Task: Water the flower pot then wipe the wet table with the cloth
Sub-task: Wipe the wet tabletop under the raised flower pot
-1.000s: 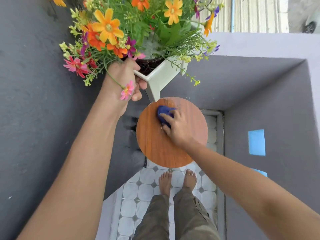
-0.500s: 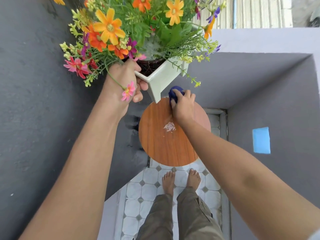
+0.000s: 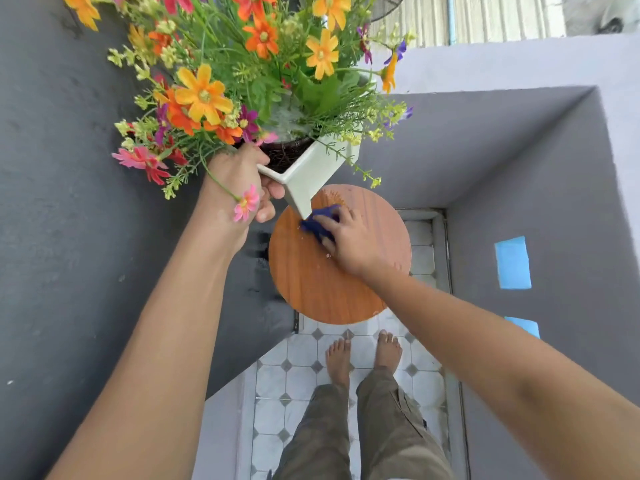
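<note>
We've got the flower pot [image 3: 311, 178] lifted clear of the round wooden table [image 3: 332, 289] w/ our left hand [image 3: 239, 188], fingers curled tight round its white rim and corner, thumb over the edge by the soil, blooms leaning up and away from us. Pot's heavy end is the flowers, so we'd judge it best to keep that wrist stiff and the pot high enough that its lower corner doesn't catch the cloth. Table next: top looks mostly dry toward us, but small droplets show near the far edge and by our wrist, so the wipe isn't finished imo. Our right hand [image 3: 349, 240] lies flat, fingers pressed down on the bunched blue cloth [image 3: 320, 221], which sits on the far-left part of the top, just under the pot's corner. To do it well we'd press evenly, sweep in overlapping arcs from far rim toward us, re-bunch the cloth when soaked, and catch the rim drops before setting the pot down.
</note>
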{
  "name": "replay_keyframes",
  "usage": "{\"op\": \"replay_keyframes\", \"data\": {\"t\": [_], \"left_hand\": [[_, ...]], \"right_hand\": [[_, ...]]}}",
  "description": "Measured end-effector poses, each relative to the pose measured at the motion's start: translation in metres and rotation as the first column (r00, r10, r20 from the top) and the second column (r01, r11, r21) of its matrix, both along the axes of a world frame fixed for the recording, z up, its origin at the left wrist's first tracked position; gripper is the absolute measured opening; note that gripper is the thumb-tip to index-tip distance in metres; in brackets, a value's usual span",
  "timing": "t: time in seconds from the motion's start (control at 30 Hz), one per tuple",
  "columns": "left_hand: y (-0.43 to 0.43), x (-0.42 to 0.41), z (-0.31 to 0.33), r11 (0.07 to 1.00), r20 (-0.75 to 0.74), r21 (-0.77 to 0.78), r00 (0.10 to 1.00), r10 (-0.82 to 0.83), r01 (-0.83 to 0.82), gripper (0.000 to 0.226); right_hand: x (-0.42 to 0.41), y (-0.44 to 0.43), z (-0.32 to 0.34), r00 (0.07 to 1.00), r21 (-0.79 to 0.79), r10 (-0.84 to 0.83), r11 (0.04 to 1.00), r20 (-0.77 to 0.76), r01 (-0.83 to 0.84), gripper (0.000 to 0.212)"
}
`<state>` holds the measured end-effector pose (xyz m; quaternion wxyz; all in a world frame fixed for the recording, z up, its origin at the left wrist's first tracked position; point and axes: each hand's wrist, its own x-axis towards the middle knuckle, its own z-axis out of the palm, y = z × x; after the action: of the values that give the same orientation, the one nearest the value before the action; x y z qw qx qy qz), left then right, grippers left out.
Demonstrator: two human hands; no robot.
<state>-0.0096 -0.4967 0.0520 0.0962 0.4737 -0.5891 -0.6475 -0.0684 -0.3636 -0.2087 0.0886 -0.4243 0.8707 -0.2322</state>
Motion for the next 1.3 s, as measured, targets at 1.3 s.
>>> {"op": "replay_keyframes", "data": {"t": [1.3], "left_hand": [[0.028,0.011,-0.018,1.0,0.007,-0.016,1.0,-0.006,0.006,0.018]], "right_hand": [[0.03,0.123,-0.001,0.898,0.008,-0.408,0.911,0.162,0.413,0.041]]}}
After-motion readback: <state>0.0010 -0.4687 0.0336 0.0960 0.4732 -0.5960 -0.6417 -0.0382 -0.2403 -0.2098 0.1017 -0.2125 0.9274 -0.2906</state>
